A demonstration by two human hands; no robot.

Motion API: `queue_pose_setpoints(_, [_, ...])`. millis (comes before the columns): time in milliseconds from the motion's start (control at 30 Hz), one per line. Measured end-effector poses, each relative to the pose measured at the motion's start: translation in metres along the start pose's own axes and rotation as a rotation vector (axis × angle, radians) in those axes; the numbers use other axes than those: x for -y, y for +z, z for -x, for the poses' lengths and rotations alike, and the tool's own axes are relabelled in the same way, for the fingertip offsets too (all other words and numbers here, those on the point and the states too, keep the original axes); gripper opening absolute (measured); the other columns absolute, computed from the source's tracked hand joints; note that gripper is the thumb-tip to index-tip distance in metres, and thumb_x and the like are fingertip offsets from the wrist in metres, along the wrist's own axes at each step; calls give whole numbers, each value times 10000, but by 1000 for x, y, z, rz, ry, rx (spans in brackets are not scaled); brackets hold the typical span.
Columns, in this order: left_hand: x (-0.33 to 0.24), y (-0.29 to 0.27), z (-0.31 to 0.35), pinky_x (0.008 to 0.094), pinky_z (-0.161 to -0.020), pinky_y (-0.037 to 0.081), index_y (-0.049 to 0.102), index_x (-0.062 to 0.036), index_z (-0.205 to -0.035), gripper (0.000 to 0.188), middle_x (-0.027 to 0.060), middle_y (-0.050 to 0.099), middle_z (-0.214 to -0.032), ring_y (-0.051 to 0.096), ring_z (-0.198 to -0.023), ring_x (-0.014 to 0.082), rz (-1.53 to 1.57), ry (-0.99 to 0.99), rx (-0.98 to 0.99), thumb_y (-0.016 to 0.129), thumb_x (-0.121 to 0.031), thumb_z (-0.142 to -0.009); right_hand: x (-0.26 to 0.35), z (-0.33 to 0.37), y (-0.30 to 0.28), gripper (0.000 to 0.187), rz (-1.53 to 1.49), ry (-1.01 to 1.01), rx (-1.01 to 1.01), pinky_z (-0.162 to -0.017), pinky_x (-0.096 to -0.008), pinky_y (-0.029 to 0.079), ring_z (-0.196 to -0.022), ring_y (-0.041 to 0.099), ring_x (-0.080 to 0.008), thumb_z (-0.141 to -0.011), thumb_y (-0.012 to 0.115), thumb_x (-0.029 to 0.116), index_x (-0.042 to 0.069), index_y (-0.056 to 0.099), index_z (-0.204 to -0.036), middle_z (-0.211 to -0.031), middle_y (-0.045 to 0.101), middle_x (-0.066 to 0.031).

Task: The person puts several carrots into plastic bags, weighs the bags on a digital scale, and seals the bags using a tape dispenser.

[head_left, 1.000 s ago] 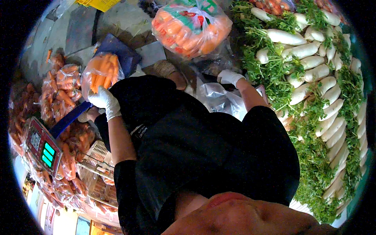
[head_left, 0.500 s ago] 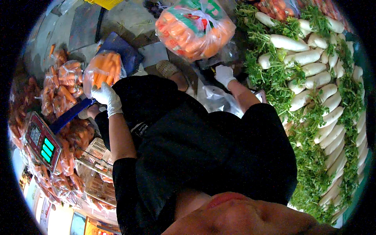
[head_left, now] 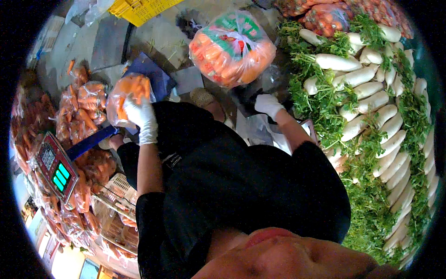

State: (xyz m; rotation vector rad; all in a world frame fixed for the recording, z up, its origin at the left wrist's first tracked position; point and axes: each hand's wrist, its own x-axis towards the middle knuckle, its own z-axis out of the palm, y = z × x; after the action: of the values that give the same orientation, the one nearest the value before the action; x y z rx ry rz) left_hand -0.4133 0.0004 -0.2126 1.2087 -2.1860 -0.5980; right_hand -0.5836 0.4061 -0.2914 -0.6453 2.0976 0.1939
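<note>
My left hand (head_left: pixel 141 117), in a white glove, grips the near right side of a clear bag of carrots (head_left: pixel 121 95). The bag rests on the blue platform (head_left: pixel 154 79) of a scale, and its fingers are slightly blurred against the carrots. Out to the right, my right hand (head_left: pixel 268 105), gloved too, is closed with its fingers curled under. What it holds, if anything, is hidden; dark material lies beside it. Below that hand is clear plastic film (head_left: pixel 260 129). The scale's red-framed display (head_left: pixel 57 168) with green lit digits stands at the left on a blue post.
A large tied bag of carrots (head_left: pixel 232 51) stands ahead on the floor. Bagged carrots (head_left: pixel 88 97) pile up at the left, by a slatted crate (head_left: pixel 116 200). White radishes (head_left: pixel 367 76) with leafy tops are stacked along the right. A yellow crate (head_left: pixel 141 11) sits at the far edge.
My left hand has moved farther over the bag of carrots. The right hand has drawn back slightly, and a small yellow bit seen at its fingers no longer shows. The whole view has shifted a little.
</note>
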Motion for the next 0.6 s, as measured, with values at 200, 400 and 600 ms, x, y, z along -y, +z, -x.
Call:
queue_pose_setpoints(200, [-155,55,39,421,-820,524,625,-85,-1103,293,146,648,-1028,647,-944,355,429,724,505,687,-138,-823,-60,168,-72,308,-1120,-43,-28,-580,-199,405,-707,526,-53,-933,588,308,33,655,-1054,-838,613,-7])
queue_pose_setpoints(400, [-276,103,48,442,-895,495,491,-74,-1341,582,233,653,-1130,633,-1046,386,59,665,949,613,-382,-862,-43,201,-35,324,-1899,-257,-385,-550,-203,440,-674,577,-107,-986,538,210,-35,576,-1195,-919,644,-66])
queue_pose_setpoints(600, [-274,124,50,443,-874,502,635,-73,-1169,535,209,681,-1070,655,-1000,364,-209,759,1106,531,-501,-866,-9,174,-12,204,-1819,-127,-574,-545,-215,425,-616,527,-92,-914,633,101,80,557,-1102,-868,606,-34])
